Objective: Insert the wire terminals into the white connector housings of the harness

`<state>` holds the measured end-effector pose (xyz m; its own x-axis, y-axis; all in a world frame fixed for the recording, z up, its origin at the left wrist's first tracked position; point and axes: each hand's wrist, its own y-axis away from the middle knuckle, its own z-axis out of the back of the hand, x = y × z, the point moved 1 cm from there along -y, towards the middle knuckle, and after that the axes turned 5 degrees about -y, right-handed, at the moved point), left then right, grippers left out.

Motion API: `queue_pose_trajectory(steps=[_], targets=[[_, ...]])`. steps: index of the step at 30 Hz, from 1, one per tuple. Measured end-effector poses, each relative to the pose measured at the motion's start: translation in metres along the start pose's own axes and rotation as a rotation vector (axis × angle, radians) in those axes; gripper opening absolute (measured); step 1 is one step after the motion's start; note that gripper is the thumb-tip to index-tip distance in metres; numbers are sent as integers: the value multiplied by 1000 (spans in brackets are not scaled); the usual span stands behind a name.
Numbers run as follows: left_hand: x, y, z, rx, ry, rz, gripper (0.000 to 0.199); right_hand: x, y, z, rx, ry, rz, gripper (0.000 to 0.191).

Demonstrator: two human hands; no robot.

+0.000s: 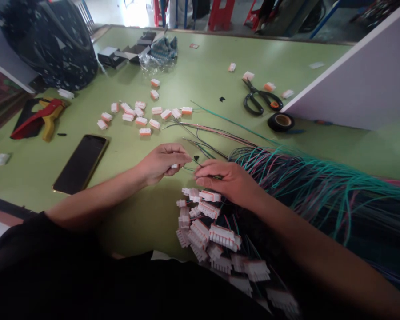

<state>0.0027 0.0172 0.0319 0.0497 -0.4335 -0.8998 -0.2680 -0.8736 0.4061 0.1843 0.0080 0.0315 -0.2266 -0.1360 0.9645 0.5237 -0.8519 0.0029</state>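
Observation:
Near the middle of the green table, my left hand (163, 163) is closed around a small white connector (174, 166), mostly hidden by the fingers. Just to its right, my right hand (225, 178) pinches thin wires (196, 163) whose ends point toward my left fingertips. The two hands are close but apart. Below my right hand lies a pile of white connectors (209, 210) with wires attached. Several loose white and orange connectors (141, 121) lie beyond my left hand. A large bundle of green and dark wires (303, 173) stretches off to the right.
A phone (80, 164) lies left of my left hand, with a red and yellow tool (42, 118) beyond it. Black scissors (260, 98) and black tape (280, 122) lie at the back right, beside a pale panel (360, 75). A dark bag (53, 44) stands back left.

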Motion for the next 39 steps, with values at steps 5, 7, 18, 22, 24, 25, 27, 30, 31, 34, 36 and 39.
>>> queue_pose_trajectory(steps=[5,7,18,22,24,25,27,30,31,34,36,39], targets=[[2,-3,9,238,229,53,16,-2,-3,7,-255,-55,-43,12],[3,-4,11,345,273,55,27,0,-4,8,-243,-56,-67,13],[13,-10,15,420,195,-107,21,-2,0,3,-271,30,-75,15],[15,-11,16,442,266,-80,30,-1,-1,1,-274,41,-84,14],[15,-11,15,448,260,-87,30,2,0,1,-266,45,-97,17],[15,-10,14,447,258,-91,29,3,0,1,-264,48,-100,18],[15,-8,12,431,258,-89,26,5,1,1,-261,57,-97,20],[15,-7,9,409,255,-60,26,5,1,1,-272,36,-93,16],[14,-8,9,397,253,-51,27,5,0,2,-285,7,-103,14],[11,-13,16,320,243,-12,23,1,-2,7,-347,-151,-143,10],[7,-16,22,249,225,32,19,-1,-4,12,-344,-282,-174,7],[-1,-13,28,166,115,74,5,-4,-6,21,-239,-458,-211,5]])
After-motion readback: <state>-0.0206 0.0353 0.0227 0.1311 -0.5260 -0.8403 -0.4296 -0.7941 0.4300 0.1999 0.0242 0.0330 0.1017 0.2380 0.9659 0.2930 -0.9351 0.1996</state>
